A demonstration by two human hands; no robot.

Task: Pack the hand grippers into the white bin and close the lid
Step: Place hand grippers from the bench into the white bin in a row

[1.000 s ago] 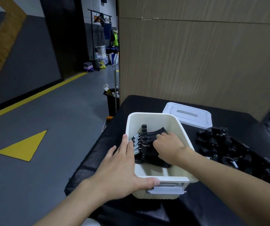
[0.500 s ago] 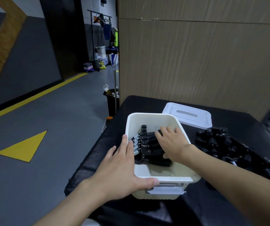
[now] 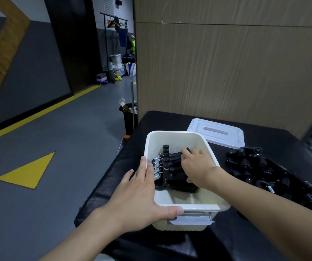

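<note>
Bracing left hand (image 3: 138,200): lies open at lower centre, straight fingers flat against the left outer wall of the white bin (image 3: 177,133), thumb laid along its near rim above the front latch.
Reaching right hand (image 3: 196,167): sits inside the bin, palm down, fingers stretched out and relaxed over the packed hand grippers (image 3: 171,166), touching their black handles without curling round them.
Row of packed hand grippers: stands in the far half of the bin, metal springs toward the left wall, handles toward the right.
Open white bin: rests at centre frame on the black-covered table (image 3: 170,119).
Detached lid (image 3: 217,132): lies flat on the table just behind the bin's far right corner.
Heap of loose hand grippers (image 3: 275,178): spreads over the table at right of frame, apart from the bin.
Surroundings: wood-panel wall (image 3: 226,72) at upper right; grey floor with a yellow triangle (image 3: 28,170) at left; clothes rack (image 3: 117,34) at upper centre.
</note>
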